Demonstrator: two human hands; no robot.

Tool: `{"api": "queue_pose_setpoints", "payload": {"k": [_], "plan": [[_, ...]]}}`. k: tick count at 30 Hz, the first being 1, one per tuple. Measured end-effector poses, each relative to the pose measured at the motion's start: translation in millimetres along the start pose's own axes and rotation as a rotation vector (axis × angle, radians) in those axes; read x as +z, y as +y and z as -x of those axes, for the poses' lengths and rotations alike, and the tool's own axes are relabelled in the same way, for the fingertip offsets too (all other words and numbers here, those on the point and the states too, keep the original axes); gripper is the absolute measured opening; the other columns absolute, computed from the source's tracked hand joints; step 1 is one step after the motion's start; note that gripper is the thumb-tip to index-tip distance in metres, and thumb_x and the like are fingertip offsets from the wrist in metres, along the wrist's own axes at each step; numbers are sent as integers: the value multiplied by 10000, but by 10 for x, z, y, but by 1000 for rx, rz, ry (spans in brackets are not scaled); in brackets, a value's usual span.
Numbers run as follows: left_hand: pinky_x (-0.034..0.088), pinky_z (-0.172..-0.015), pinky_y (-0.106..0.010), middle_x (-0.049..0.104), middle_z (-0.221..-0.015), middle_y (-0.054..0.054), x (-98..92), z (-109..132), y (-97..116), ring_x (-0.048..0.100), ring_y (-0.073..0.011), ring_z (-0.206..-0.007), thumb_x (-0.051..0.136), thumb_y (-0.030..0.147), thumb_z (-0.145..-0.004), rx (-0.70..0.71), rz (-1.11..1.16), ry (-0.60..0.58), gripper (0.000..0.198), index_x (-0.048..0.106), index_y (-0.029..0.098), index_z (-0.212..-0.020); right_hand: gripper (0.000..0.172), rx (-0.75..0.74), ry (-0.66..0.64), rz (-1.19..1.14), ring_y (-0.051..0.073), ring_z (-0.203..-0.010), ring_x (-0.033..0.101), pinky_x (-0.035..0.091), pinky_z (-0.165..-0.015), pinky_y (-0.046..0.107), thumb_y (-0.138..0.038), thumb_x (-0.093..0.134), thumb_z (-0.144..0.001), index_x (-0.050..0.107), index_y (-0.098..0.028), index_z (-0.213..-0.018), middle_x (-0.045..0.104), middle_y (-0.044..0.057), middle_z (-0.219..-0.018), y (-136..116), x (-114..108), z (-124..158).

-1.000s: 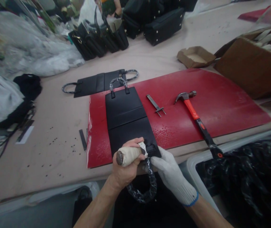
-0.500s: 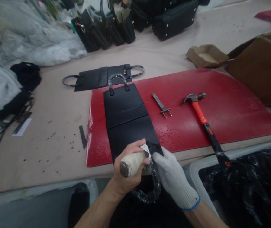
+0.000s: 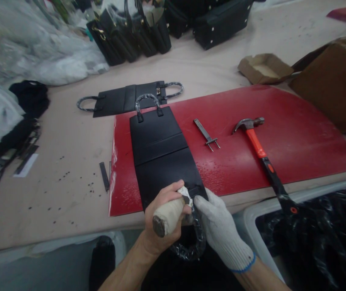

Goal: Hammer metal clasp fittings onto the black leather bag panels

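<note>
A black bag panel [image 3: 163,157] with plastic-wrapped handles at both ends lies over a red board, its near end reaching past the table edge. My bare left hand [image 3: 160,214] is closed round a tool with a pale tape-wrapped handle [image 3: 169,216]. Its working tip is hidden, close to the base of the near handle [image 3: 195,246]. In a white knitted glove, my right hand [image 3: 221,230] grips the panel's near right corner, thumb on top beside the tool. The fingers underneath are out of sight.
On the red board [image 3: 230,161] lie a two-pronged punch [image 3: 204,133] and a claw hammer [image 3: 260,151]. A second bag panel [image 3: 124,99] lies behind. Finished black bags [image 3: 130,36] stand at the back. A cardboard tray [image 3: 265,66] is at right; a plastic bin [image 3: 251,222] stands below.
The view has shifted slightly. Both hands keep the same hold on the tool and the panel, with hardly any movement.
</note>
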State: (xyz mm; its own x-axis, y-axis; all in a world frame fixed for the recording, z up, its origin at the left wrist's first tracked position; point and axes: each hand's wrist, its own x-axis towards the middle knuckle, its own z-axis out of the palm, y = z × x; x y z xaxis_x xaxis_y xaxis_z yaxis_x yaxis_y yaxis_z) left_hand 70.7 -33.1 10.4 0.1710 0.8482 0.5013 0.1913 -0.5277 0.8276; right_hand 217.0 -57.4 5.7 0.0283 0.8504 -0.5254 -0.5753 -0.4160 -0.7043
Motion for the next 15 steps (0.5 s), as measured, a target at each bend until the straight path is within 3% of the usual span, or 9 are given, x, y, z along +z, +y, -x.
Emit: {"api": "queue_pose_setpoints", "payload": {"k": [6,10,15], "plan": [[590,-1038,-351,691,-1298,-137,-32,-17,-23,694,-245,-1203,755,99,-856,-32,30,-51,326,629,178,-1145,295,-16,-53,32,227,-845,663,550,-777,314,-361,762,-771,744,-201,-1019,737,43,-938,-36,2,-12],[591,-1041,-373,682,-1317,-148,-52,-41,-50,682,-260,-1225,728,29,-830,17,45,-94,401,621,176,-1188,299,-34,-75,49,237,-875,670,550,-792,319,-371,753,-792,740,-199,-1036,744,47,-965,-37,-17,-28],[575,-1066,-407,688,-1314,-132,-62,-69,-73,679,-264,-1226,738,55,-845,-49,52,-120,336,652,195,-1138,332,-30,-93,76,239,-866,665,555,-788,326,-371,768,-795,740,-172,-1058,748,62,-1001,-70,-32,-37]]}}
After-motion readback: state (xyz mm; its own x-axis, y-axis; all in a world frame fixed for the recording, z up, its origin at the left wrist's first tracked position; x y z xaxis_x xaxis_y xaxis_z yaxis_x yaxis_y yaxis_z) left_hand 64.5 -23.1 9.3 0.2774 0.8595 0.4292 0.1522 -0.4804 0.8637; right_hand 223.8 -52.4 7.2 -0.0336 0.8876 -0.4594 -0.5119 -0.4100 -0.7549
